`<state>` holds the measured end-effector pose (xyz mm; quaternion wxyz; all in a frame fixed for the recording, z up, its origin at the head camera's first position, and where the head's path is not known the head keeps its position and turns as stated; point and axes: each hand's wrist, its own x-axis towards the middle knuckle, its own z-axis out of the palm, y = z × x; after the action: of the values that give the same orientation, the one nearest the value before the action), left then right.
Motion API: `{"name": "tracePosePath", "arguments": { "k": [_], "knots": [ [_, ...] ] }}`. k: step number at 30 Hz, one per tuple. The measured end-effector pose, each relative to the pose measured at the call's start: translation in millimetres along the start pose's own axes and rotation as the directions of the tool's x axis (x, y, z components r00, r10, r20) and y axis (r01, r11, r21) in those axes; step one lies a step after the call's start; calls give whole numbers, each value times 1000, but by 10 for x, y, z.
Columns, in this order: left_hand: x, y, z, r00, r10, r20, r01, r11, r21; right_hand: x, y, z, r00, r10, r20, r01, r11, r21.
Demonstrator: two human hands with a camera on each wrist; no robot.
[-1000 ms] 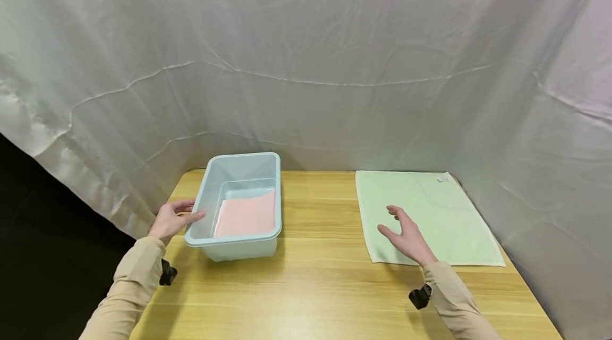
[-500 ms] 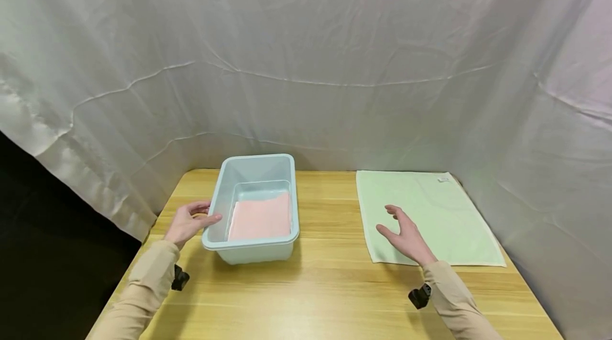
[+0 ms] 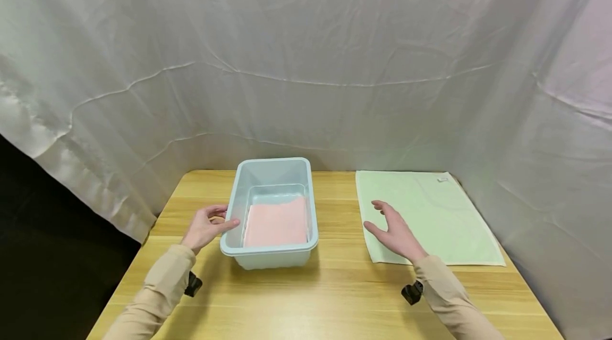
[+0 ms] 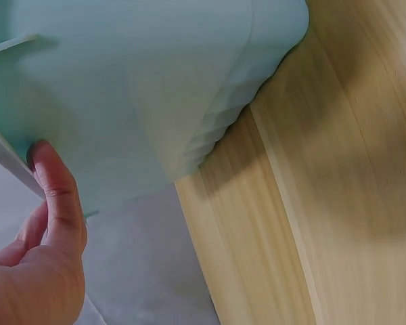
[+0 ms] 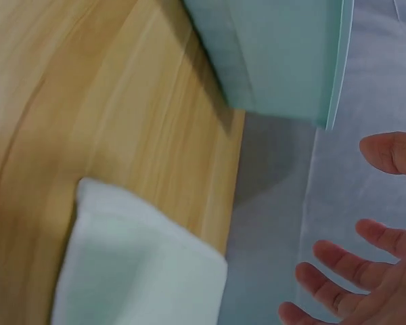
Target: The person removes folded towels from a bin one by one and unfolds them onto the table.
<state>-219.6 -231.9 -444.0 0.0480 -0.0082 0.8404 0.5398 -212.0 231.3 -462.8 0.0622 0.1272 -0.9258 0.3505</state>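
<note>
A light blue plastic basin (image 3: pixel 272 249) stands left of centre on the table, with a folded pink cloth (image 3: pixel 276 223) lying on its bottom. My left hand (image 3: pixel 207 227) grips the basin's left rim, thumb over the edge and fingers on the outside. In the left wrist view the fingers (image 4: pixel 57 183) curl under the rim against the outer wall. My right hand (image 3: pixel 394 231) hovers over the left part of a pale green towel (image 3: pixel 430 212) spread flat at the right. Its fingers are spread and hold nothing; the right wrist view shows the basin's side (image 5: pixel 284 54) beyond them.
The wooden table (image 3: pixel 330 297) carries both things. A grey-white curtain (image 3: pixel 306 64) hangs close behind its back edge and along the right side. Black wrist cameras (image 3: pixel 193 284) sit under both sleeves.
The basin has slid to the right and slightly nearer, with my left hand gripping its rim and the pink cloth inside. My right hand has shifted a little left. The green towel has stayed put.
</note>
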Motion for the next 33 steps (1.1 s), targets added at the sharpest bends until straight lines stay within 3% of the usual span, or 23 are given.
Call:
{"name": "tracePosePath", "arguments": {
  "k": [16, 33],
  "knots": [
    [-78, 127, 384, 1000, 28, 10, -27, 999, -20, 268, -569, -3, 988, -145, 52, 151, 980, -127],
    [-212, 228, 644, 998, 44, 44, -40, 997, -72, 514, -1116, 3, 952, -162, 258, 223, 948, -226]
  ]
}}
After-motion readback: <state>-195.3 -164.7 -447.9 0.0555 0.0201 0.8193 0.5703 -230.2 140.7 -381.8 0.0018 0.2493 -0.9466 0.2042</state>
